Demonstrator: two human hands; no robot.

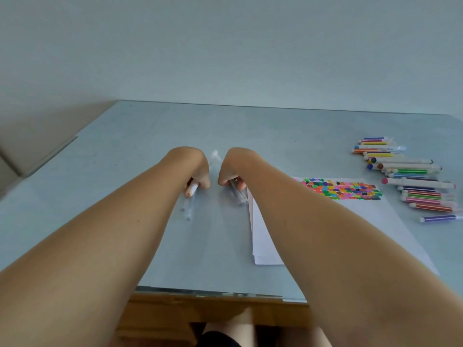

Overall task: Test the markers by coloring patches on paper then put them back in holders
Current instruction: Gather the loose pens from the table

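Pale blue-grey surface (150, 136) set against a plain light wall (225, 46); wooden edge visible at the near side. Left hand (194, 171) curled around a white marker (191, 189). Right hand (234, 171) curled around a clear plastic holder (239, 196); contents unclear. White paper (375, 221) lies right of centre, bearing a band of coloured patches (340, 189). Loose markers (411, 176) lie scattered beyond it, along the surface's right side.

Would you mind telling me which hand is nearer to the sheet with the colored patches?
Right. The right hand is beside the sheet's left edge, gripping a clear holder; the left hand is farther left, holding a marker.
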